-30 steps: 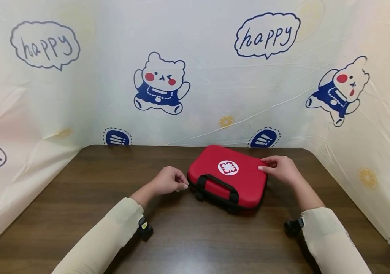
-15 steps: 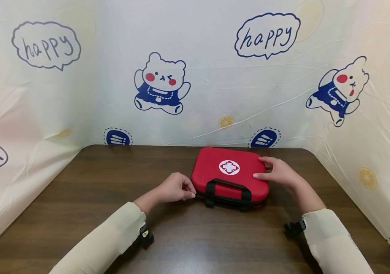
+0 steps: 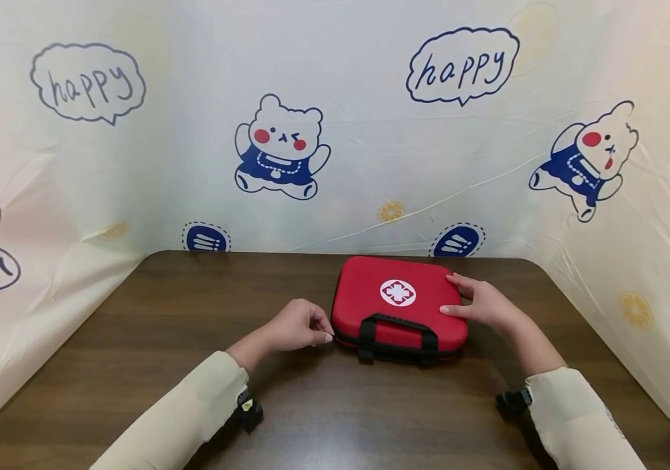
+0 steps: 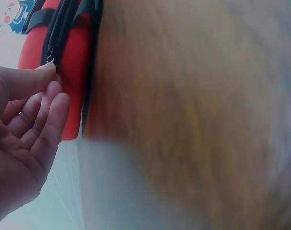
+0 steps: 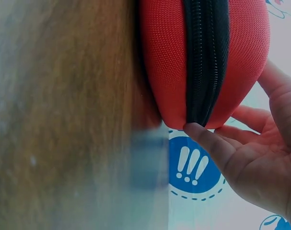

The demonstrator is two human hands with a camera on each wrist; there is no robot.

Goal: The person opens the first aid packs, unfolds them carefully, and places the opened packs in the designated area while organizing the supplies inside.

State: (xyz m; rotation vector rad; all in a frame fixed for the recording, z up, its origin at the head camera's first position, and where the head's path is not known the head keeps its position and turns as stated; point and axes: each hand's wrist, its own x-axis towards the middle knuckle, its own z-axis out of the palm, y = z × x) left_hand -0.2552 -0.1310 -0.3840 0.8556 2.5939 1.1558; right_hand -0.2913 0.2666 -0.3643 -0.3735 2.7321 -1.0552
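Observation:
A red first-aid case (image 3: pixel 364 294) with a white cross emblem lies on the table, its black handle (image 3: pixel 399 320) toward me. At its front left corner my left hand (image 3: pixel 296 326) pinches the zipper pull (image 4: pixel 50 58) between thumb and fingers, as the left wrist view shows. My right hand (image 3: pixel 488 303) holds the case at its right side, the thumb on the lid and the other fingers around the back right corner. In the right wrist view, two rows of teeth on the zipper (image 5: pixel 205 57) run along that side. The inside of the case is hidden.
The brown wooden table (image 3: pixel 153 365) extends around the case. A pale curtain (image 3: pixel 358 150) printed with bears and "happy" bubbles stands behind the table and along both sides. Small black cameras are strapped at both wrists.
The case has turned so that its handle side faces me more squarely, and it has come slightly nearer. Both hands have moved with it, the left still at the front left corner.

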